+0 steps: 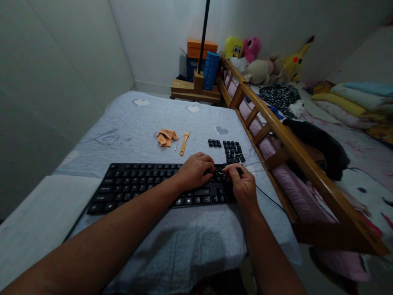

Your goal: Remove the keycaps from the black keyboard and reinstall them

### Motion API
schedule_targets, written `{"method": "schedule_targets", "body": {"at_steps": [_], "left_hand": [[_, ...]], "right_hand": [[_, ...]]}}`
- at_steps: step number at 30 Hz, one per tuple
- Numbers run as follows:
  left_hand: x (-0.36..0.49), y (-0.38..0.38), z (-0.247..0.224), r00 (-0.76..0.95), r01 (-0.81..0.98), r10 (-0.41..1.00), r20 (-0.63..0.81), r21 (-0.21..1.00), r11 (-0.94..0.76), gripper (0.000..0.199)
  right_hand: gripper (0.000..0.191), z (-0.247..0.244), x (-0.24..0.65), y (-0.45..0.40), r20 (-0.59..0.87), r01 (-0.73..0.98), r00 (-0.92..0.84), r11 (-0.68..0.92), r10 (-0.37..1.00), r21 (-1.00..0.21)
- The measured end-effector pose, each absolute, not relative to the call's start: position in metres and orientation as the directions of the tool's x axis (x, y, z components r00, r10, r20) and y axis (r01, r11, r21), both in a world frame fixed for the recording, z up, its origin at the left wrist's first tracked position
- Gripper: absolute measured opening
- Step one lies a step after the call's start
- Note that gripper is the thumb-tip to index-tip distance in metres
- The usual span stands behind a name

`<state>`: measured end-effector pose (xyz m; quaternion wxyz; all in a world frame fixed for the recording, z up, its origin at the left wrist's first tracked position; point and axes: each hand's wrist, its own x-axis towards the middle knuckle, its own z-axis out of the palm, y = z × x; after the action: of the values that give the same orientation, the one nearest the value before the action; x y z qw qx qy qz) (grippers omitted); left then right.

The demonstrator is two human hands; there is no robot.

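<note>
Count: two hands, left hand (198, 169) and right hand (244, 184), were at one keyboard (132, 180). Beyond and left of the left hand there were one cloth (166, 137), one swab (176, 144), one brush (184, 143). Just beyond the hands sat two clusters of loose keycaps (232, 150), caps too small to count surely. Well past the hands: one blue roller (211, 71) stood, one orange box (202, 48) sat
</note>
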<state>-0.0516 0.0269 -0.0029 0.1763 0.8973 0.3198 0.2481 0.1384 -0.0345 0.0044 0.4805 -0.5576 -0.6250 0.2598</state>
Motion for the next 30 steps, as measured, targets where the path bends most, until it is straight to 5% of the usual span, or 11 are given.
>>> {"method": "schedule_targets", "body": {"at_steps": [11, 22, 30], "left_hand": [[-0.051, 0.026, -0.001, 0.655, 0.502, 0.688, 0.314, 0.5, -0.706, 0.007], [-0.052, 0.02, 0.006, 0.554, 0.387, 0.631, 0.544, 0.502, -0.773, 0.007], [-0.053, 0.02, 0.006, 0.58, 0.358, 0.638, 0.507, 0.545, -0.759, 0.015]], "right_hand": [[0.021, 0.001, 0.143, -0.03, 0.42, 0.407, 0.128, 0.339, 0.898, -0.848], [0.015, 0.003, 0.135, -0.03, 0.456, 0.598, -0.132, 0.438, 0.88, -0.671], [0.008, 0.003, 0.135, -0.03, 0.495, 0.615, -0.166, 0.482, 0.853, -0.624]]}}
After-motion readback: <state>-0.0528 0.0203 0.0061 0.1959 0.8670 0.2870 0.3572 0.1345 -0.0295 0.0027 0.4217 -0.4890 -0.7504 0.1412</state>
